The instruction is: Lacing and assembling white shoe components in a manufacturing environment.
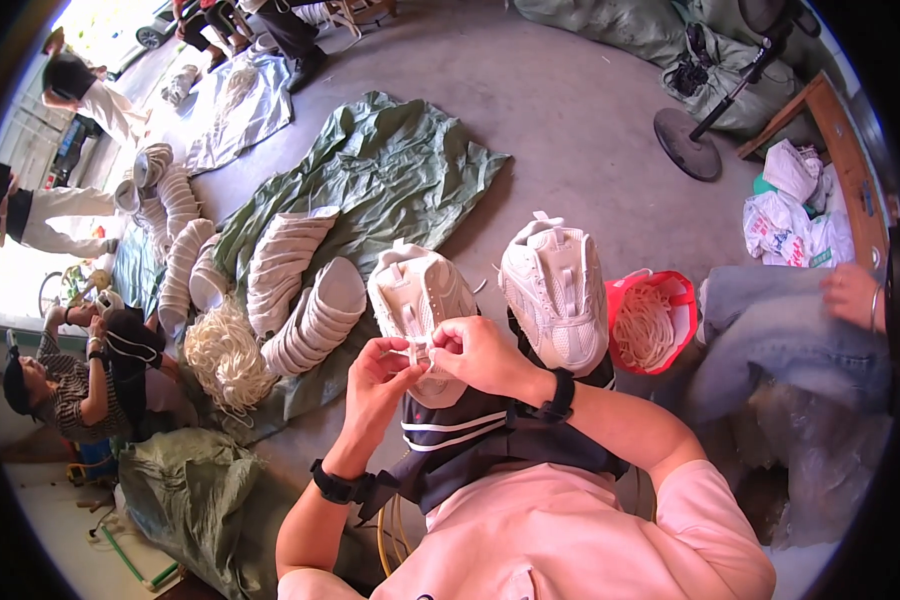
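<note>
Both hands, left hand [382,372] and right hand [483,352], pinch a white lace [419,349] on the near shoe [420,300]; lacing looks unfinished, the shoe at two o'clock [558,290] waits.

Bright daylight, glare upper left — fisheye edges warped, dark.

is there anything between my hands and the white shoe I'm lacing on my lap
Nothing visible. Your left hand and right hand are already at the near end of the white shoe, pinching a white lace between the fingertips. The second white shoe lies apart, to the right.
</note>
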Available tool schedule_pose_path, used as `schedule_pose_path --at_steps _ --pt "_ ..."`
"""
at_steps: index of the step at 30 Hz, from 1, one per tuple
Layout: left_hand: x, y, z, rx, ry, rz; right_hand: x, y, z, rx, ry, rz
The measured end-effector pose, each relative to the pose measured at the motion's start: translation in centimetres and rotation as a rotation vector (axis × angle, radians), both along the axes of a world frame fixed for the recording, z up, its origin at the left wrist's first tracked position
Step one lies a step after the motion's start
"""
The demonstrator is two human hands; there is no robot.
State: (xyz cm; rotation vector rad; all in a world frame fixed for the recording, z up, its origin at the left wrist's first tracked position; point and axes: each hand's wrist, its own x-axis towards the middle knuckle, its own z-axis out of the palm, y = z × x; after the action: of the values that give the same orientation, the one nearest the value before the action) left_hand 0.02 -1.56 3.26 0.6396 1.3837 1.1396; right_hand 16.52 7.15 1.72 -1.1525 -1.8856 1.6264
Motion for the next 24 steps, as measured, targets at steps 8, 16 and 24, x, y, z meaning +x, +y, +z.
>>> schedule_pose_path --at_steps 8,16,24 --pt "-2.1 -1.1 -1.0 0.035 -0.327 0.115 2.1 0.7 -0.2 -0.759 0.41 0.051" --pt "-3.6 -3.4 0.5 0.032 -0.729 -0.079 2.8 1.2 1.0 -0.861 0.434 0.06" --pt "-8.8 -6.3 4.1 0.152 -0.481 -0.022 5.1 1.1 2.3 -0.876 0.36 0.133"
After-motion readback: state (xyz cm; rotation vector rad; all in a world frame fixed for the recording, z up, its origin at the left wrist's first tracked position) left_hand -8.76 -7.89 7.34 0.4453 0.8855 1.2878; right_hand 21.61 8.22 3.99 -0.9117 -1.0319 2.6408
